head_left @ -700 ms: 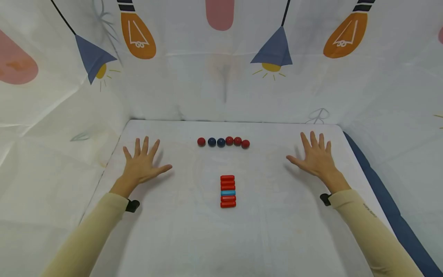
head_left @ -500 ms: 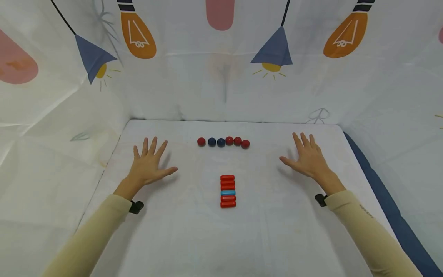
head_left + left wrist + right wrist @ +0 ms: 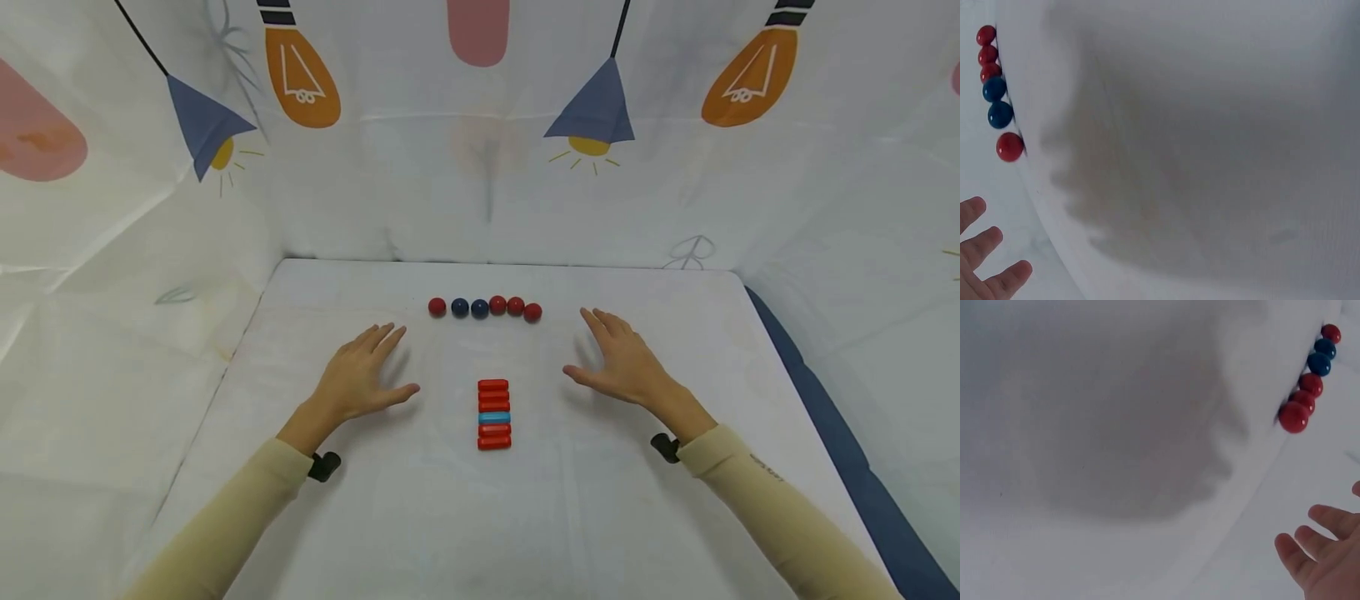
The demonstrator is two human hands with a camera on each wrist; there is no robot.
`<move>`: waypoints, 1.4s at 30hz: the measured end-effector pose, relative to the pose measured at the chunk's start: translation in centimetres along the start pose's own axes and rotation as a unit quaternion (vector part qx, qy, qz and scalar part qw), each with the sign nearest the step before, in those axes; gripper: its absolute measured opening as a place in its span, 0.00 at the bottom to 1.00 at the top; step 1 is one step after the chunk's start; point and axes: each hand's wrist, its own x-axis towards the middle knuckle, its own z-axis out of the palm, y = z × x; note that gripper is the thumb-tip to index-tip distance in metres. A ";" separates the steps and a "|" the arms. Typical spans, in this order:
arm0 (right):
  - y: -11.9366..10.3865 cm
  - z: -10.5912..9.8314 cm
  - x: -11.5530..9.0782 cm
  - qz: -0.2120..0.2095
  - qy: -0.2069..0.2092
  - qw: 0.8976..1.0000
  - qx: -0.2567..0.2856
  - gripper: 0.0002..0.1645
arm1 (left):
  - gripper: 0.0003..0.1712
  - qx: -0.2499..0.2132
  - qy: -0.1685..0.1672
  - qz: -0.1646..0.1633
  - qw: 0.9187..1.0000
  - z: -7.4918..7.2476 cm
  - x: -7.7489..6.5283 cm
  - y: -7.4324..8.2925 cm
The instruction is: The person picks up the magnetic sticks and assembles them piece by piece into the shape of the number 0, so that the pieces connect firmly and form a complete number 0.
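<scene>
My left hand [image 3: 352, 382] hovers over the table left of a column of short rods, thumb spread toward it, holding nothing. On the other side, my right hand [image 3: 624, 364] is likewise empty, its fingers extended. Between the hands lies the column: several red rods [image 3: 494, 442] with one light blue rod [image 3: 494, 417] among them. Farther back runs a row of small balls, red balls [image 3: 515, 307] and two dark blue balls [image 3: 460, 308]. The left wrist view shows the row beyond some fingertips [image 3: 1016, 272]; fingers [image 3: 1294, 556] also show in the right wrist view.
The white tabletop [image 3: 420, 517] carries the rods and balls. Behind it hangs a white sheet [image 3: 420, 192] printed with lamps and bulbs. A dark blue strip [image 3: 825, 400] runs along the right edge of the table.
Both hands have moved inward toward the rods and slightly nearer the wearer, and their spread fingers have drawn closer together. Rods and balls stay where they were.
</scene>
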 end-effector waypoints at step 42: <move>-7.1 8.1 1.6 -0.096 -0.054 0.972 0.208 0.20 | 0.31 -0.209 -0.019 -0.019 0.977 7.0 1.0 9.5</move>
